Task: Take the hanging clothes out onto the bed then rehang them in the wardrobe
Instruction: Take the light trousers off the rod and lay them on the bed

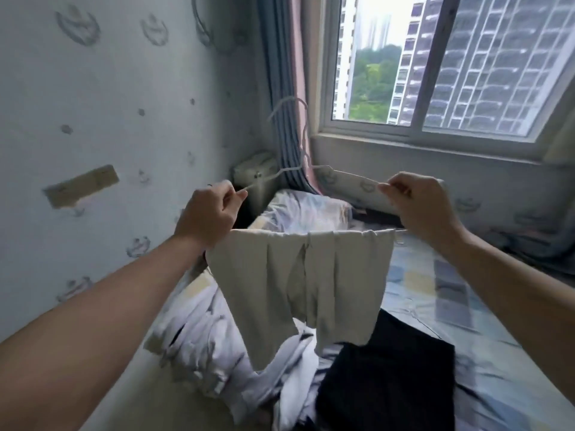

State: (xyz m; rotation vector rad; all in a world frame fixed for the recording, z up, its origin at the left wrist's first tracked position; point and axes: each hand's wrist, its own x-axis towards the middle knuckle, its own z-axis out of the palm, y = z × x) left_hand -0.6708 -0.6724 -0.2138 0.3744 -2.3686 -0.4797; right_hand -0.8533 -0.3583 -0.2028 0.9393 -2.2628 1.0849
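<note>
A white wire hanger [342, 173] is held up over the bed [451, 293]. My left hand [209, 212] pinches its left shoulder and my right hand [418, 203] pinches its right shoulder. A pair of beige shorts [298, 284] is draped over the hanger's bottom bar, both legs hanging down. The hanger's hook rises blurred in front of the curtain. Below the shorts, white clothes [214, 343] lie in a pile beside a folded black garment [389, 387] on the bed.
A patterned wall [109, 126] runs close along the bed's left side. A window [435, 66] and grey-pink curtains [286, 88] stand behind the bed. A pillow [308, 209] lies at the bed's head. No wardrobe is in view.
</note>
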